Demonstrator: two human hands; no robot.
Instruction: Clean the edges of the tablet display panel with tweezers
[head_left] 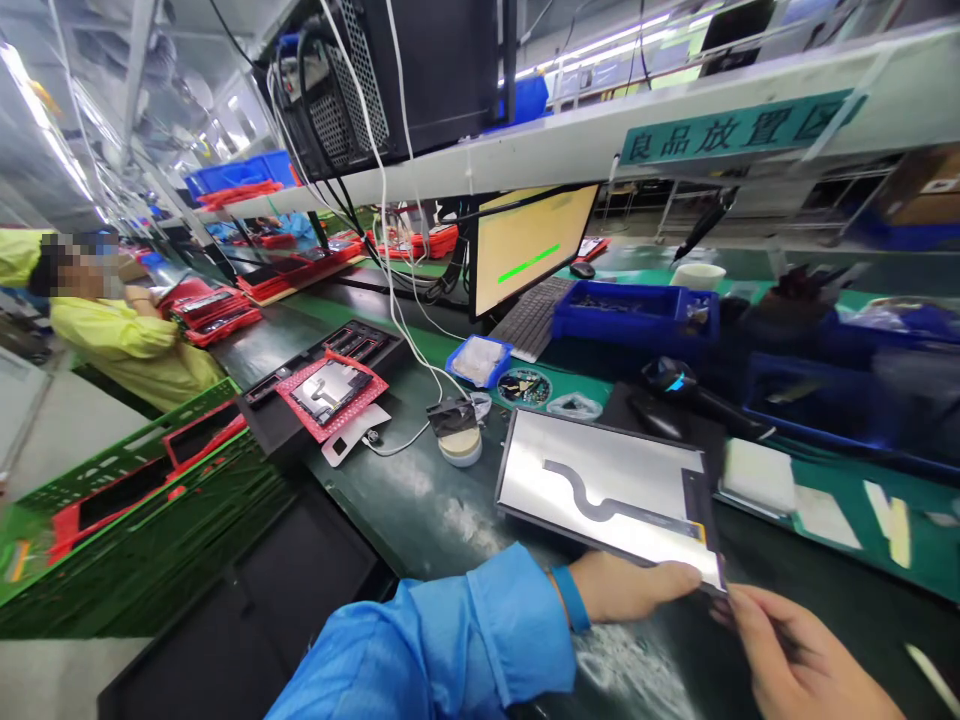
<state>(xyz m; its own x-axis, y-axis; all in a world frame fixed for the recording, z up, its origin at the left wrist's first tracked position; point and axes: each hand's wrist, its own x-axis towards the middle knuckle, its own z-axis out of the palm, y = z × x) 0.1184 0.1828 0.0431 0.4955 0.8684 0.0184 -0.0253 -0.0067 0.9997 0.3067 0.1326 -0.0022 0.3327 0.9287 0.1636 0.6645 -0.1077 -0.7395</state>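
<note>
A silver-backed display panel (626, 450) with a dark curved flex cable (592, 500) on its back is held tilted over the dark green bench. My left hand (630, 585), below a blue sleeve and wristband, grips the panel's lower edge, thumb on the silver back and fingers hidden underneath. At the panel's near right corner my right hand (795, 640) is closed, thumb and fingertips pressed together. Whether it pinches the corner itself or some thin film there is hidden.
Left of the panel are a round tin (459, 445), a panel on red bubble wrap (334, 392) and a green crate (150, 520). Behind stand a monitor (532, 240), a blue parts bin (630, 312) and a handheld scanner (682, 385). A co-worker in yellow (127, 340) sits far left.
</note>
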